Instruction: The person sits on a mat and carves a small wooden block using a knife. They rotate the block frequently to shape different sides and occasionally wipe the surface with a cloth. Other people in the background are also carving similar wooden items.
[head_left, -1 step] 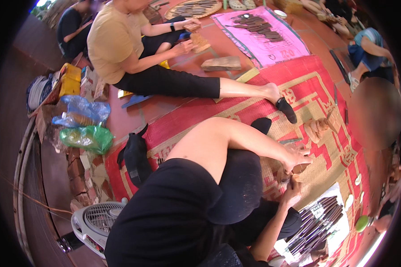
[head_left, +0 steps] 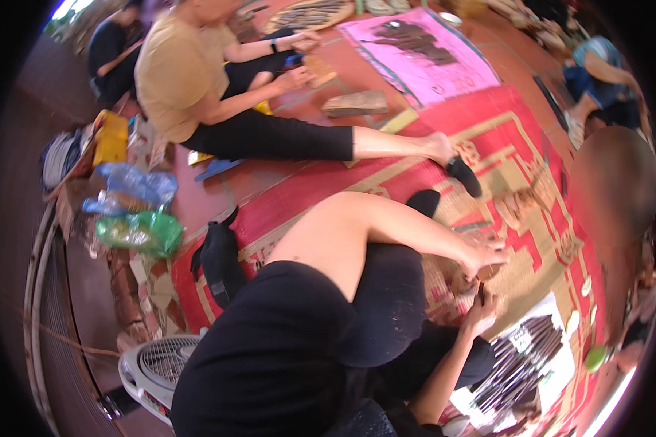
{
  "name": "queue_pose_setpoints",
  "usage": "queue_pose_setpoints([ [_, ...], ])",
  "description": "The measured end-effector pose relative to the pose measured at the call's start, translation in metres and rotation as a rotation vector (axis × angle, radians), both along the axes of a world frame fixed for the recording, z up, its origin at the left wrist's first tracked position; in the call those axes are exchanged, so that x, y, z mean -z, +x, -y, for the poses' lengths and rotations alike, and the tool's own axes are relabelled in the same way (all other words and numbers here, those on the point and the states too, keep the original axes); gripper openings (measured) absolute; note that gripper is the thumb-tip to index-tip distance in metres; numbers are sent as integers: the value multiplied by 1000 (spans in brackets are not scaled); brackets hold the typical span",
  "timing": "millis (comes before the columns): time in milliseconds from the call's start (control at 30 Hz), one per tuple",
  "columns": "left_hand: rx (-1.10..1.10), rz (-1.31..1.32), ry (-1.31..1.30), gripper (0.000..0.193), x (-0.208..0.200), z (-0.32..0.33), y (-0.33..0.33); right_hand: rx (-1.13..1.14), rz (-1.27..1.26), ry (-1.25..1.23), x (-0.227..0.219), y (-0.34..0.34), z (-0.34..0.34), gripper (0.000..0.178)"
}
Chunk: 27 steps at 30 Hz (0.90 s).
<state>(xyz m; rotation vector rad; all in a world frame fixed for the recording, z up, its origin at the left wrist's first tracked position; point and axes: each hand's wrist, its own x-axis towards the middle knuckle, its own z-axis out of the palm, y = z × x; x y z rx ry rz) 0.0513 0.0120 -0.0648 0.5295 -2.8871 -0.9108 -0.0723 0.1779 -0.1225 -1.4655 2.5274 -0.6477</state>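
My left arm, in a short black sleeve, bends across the view and its hand (head_left: 485, 255) lies over a brown wooden piece (head_left: 493, 272), with fingers reaching along it. From the lower edge comes my right hand (head_left: 479, 315), its fingers closed around a slim dark tool (head_left: 479, 293), apparently a carving chisel, whose tip meets the near side of the wood. The blade is too small and blurred to make out. Beside my right hand, several dark-handled carving tools (head_left: 521, 364) lie in a row on a white sheet (head_left: 554, 309).
A carved wooden figure (head_left: 517, 207) lies on the red and straw mat (head_left: 444, 131) beyond my hands. To the left sits a co-worker (head_left: 168, 80) holding a wooden block (head_left: 318, 71), one leg stretched out. A grey fan (head_left: 160, 368) and plastic bags (head_left: 142, 229) stand at left.
The surroundings have shifted slightly to the left in the view. Both my hands stay at the wooden piece, and the dark tool shows more clearly above my right hand.
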Motion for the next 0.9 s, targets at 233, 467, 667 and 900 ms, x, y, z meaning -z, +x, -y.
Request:
queue_pose_setpoints([
  [233, 67, -98, -40, 92, -7, 14, 7, -104, 169, -65, 39, 6, 16, 27],
  [467, -19, 25, 22, 99, -41, -5, -4, 91, 97, -351, 10, -3, 14, 23],
  [667, 52, 10, 2, 99, -31, -12, -8, -91, 97, -213, 22, 16, 3, 16],
  [900, 48, -19, -8, 99, -31, -6, -4, 61, 134, -278, 18, 4, 10, 15],
])
